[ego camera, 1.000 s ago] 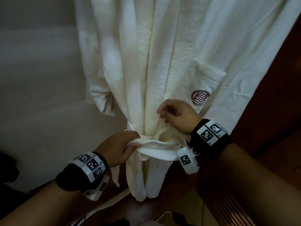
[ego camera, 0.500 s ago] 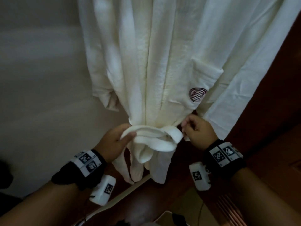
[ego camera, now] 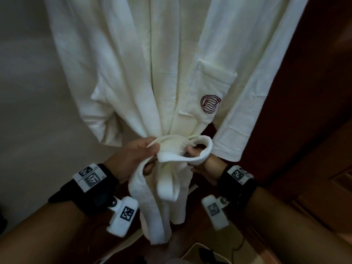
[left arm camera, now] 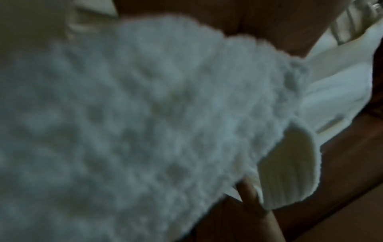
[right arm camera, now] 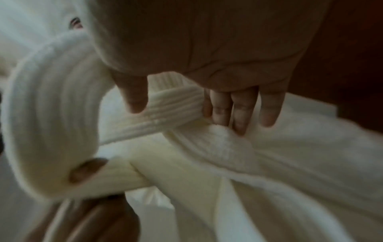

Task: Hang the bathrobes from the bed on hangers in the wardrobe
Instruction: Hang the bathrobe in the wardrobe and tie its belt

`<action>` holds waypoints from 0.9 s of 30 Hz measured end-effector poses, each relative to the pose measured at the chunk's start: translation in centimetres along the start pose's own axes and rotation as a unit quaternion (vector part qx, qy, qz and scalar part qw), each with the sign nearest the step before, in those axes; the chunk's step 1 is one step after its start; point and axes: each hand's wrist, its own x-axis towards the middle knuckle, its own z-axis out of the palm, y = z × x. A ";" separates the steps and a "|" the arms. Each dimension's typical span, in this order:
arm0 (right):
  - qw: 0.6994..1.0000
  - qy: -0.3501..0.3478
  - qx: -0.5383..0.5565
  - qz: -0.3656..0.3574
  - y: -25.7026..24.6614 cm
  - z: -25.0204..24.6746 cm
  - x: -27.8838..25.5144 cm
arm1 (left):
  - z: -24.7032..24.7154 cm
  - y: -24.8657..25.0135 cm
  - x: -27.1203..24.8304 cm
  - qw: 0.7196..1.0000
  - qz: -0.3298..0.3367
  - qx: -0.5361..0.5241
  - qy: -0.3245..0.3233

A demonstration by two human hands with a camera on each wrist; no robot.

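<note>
Bathrobe (ego camera: 152, 73) hung full-length through the upper centre of the frame, soft, limp and judged light. Belt (ego camera: 182, 149), cinched round it at centre frame, was thick, pliant and best taken by its loop. Left hand (ego camera: 133, 157) pinched that loop at its left; right hand (ego camera: 205, 166) had thumb and fingers closed on the belt at its right.

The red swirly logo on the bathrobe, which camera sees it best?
The head view: the logo sits whole and sharp on the bathrobe pocket. The right wrist view catches only a blurry sliver of it beside the right hand. The left wrist view shows none.
</note>
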 end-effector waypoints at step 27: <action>0.962 0.055 -0.266 0.014 -3.9 -4.1 -0.8 | -7.3 -1.5 -0.1 0.835 0.076 0.486 0.247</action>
